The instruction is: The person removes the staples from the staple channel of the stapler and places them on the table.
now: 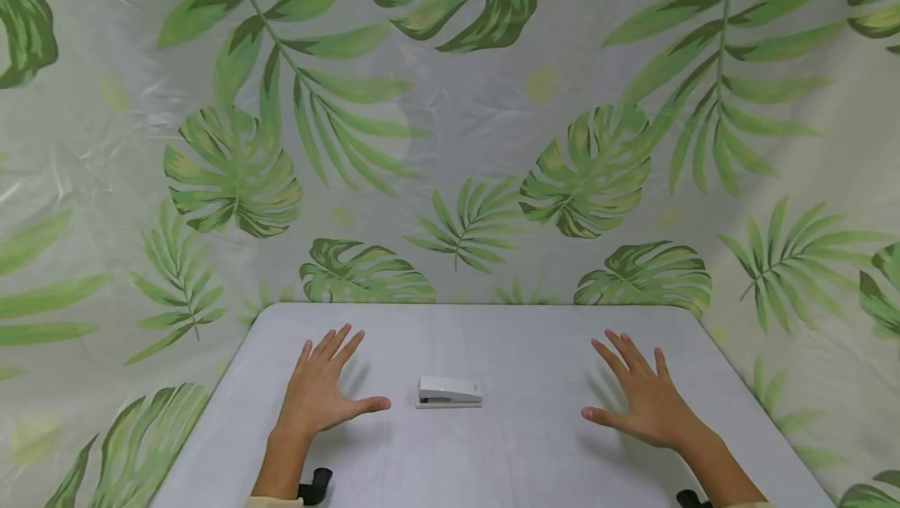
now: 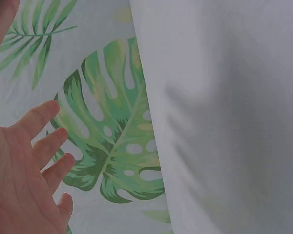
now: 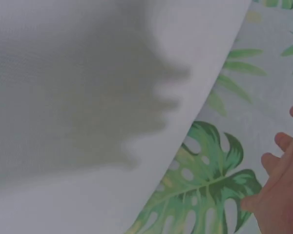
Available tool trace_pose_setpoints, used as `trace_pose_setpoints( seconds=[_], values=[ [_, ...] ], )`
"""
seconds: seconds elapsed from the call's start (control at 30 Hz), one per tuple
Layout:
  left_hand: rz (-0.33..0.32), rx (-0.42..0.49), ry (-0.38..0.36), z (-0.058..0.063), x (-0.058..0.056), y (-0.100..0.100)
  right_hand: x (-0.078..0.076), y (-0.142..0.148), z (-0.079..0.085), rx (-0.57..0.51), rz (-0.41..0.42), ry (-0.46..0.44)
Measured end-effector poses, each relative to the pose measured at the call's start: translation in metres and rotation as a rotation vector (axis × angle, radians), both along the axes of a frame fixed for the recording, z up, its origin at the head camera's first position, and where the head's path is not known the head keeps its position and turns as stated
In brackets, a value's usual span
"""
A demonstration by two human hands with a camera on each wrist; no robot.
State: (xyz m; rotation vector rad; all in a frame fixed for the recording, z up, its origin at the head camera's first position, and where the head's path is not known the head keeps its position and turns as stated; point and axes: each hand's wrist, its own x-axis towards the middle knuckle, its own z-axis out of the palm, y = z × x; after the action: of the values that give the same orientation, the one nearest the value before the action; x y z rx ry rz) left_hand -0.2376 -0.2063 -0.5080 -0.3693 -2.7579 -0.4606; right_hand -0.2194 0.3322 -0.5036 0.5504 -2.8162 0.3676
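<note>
A white stapler (image 1: 450,391) lies on the white table (image 1: 478,461), near the middle in the head view. To its left, my left hand (image 1: 322,391) is held over the table with fingers spread and thumb pointing toward the stapler. My right hand (image 1: 648,402) hovers farther off on the right side, fingers likewise spread, thumb pointing inward. Neither hand holds anything. In the left wrist view the left hand (image 2: 27,170) shows its palm and extended fingers at the left edge. The right hand (image 3: 283,190) appears at the lower right of the right wrist view.
A curtain (image 1: 464,125) printed with green leaves hangs behind the table and along both sides. The table's back corners are rounded. A black strap piece (image 1: 316,486) sits at the left wrist, with another black piece (image 1: 692,499) at the right wrist.
</note>
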Motion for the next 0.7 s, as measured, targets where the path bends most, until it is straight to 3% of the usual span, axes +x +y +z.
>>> trace_pose_setpoints(
  seconds=[0.7],
  values=[
    [-0.058, 0.127, 0.009, -0.013, -0.006, 0.021, -0.015, -0.034, 0.002, -0.096, 0.032, -0.037]
  ],
)
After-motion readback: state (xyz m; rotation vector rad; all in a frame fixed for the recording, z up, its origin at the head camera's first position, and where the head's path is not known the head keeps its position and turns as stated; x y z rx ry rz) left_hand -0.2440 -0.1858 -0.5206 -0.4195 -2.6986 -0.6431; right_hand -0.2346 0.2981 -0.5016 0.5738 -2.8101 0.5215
